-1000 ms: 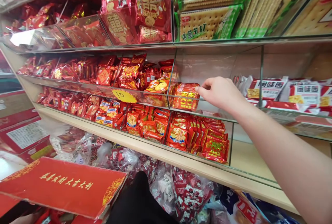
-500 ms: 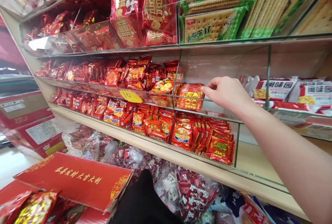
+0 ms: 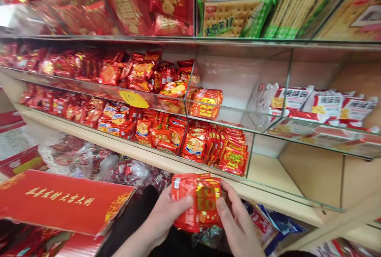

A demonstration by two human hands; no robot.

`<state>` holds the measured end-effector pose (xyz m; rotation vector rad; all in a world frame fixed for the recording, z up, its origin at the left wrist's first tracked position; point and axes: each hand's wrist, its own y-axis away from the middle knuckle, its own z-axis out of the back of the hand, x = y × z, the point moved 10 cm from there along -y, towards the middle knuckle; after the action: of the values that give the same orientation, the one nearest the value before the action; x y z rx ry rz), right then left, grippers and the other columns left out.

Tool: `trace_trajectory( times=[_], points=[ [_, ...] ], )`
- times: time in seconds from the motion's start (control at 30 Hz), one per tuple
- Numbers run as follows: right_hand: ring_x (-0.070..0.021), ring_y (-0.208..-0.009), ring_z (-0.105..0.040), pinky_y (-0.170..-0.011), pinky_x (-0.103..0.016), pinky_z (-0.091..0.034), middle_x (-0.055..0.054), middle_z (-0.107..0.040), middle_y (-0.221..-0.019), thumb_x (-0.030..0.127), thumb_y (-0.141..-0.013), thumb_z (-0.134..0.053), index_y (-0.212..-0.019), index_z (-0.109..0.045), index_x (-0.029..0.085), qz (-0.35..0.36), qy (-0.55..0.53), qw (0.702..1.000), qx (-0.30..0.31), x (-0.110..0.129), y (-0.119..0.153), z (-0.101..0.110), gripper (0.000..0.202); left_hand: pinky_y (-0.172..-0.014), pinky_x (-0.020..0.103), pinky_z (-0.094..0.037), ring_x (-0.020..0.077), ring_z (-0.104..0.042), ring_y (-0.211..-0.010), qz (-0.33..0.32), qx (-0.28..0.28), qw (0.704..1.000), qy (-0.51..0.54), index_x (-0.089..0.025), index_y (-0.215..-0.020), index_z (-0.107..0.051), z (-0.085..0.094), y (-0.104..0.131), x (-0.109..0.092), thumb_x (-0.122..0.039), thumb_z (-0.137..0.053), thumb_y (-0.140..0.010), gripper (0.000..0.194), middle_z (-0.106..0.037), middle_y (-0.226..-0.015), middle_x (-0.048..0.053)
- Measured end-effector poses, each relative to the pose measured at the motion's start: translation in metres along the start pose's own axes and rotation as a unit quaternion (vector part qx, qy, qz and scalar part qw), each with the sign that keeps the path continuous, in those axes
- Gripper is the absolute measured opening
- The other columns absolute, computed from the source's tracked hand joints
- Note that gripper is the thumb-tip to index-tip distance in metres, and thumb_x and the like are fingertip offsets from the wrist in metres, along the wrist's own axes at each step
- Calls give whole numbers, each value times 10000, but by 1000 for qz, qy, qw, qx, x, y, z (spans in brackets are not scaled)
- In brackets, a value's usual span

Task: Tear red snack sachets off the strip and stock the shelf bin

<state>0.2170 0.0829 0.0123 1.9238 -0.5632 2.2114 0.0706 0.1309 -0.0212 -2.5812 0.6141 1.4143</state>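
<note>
Low in front of the shelves, I hold a small bunch of red snack packets (image 3: 196, 201) with gold lettering between both hands. My left hand (image 3: 168, 213) grips their left side, its thumb lying across the front. On the right side, my right hand (image 3: 235, 217) has its thumb on the front and its fingers behind the packets. Beyond them, a stack of similar red packets (image 3: 206, 103) stands upright in a clear compartment on the middle shelf. Below that stack, the lower shelf holds rows of red packets (image 3: 216, 148).
At the lower left is an open red carton (image 3: 65, 205) with packets inside. Bagged goods (image 3: 119, 169) lie beneath the shelves. Green-wrapped crackers (image 3: 232, 17) fill the top right, and white packets (image 3: 324, 102) sit at the middle right. A yellow price tag (image 3: 133, 98) hangs on a glass front.
My right hand has come down from the middle-shelf stack and is now on packets at the lower centre. My left hand has entered view, holding them too. The view has shifted right.
</note>
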Motion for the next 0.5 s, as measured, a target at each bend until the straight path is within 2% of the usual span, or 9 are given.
trace_trajectory(
  times=[0.03, 0.1, 0.17, 0.23, 0.37, 0.5],
  points=[
    [-207, -1095, -545, -887, -277, -444, -53, -611, -1161, 524, -784, -518, -1132, -552, 215, -40, -26, 998, -37, -20, 2, 10, 467, -771, 336, -534, 230, -681, -808, -1, 8, 1000, -5, -115, -986, -620, -15, -9, 12, -286, -785, -637, 422, -729, -899, 109],
    [-218, -1074, -555, -875, -287, -448, -41, -634, -1115, 547, -755, -539, -1087, -559, 219, -71, -51, 992, -91, -43, 1, 31, 466, -746, 322, -538, 223, -682, -805, 22, 22, 999, 16, -134, -1023, -589, -39, -21, 38, -258, -783, -642, 445, -727, -915, 104],
    [-224, -978, -597, -824, -303, -474, -36, -662, -1027, 543, -735, -564, -1029, -561, 217, -66, -59, 989, -119, -55, -2, 48, 439, -726, 320, -541, 229, -683, -817, 63, 49, 995, 63, -162, -1064, -558, -55, -26, 65, -234, -793, -627, 501, -723, -934, 98],
    [-221, -924, -614, -781, -308, -496, -33, -668, -993, 520, -722, -594, -1021, -540, 223, -70, -78, 985, -135, -69, -3, 61, 425, -674, 323, -548, 249, -683, -821, 96, 76, 987, 100, -177, -1071, -546, -63, -29, 85, -220, -810, -600, 542, -718, -943, 102],
    [-197, -831, -634, -697, -290, -529, -34, -663, -967, 469, -701, -650, -1014, -506, 227, -98, -167, 970, -146, -100, -1, 68, 421, -596, 348, -559, 262, -690, -745, 129, 71, 982, 119, -170, -1027, -570, -52, -30, 112, -252, -809, -599, 498, -720, -913, 114],
    [-179, -806, -648, -668, -262, -532, -8, -678, -922, 421, -673, -693, -984, -511, 243, -118, -241, 943, -197, -116, 5, 70, 402, -620, 358, -561, 246, -695, -712, 131, 73, 981, 125, -158, -1013, -619, -33, -26, 121, -278, -754, -671, 387, -731, -862, 117]
  ],
)
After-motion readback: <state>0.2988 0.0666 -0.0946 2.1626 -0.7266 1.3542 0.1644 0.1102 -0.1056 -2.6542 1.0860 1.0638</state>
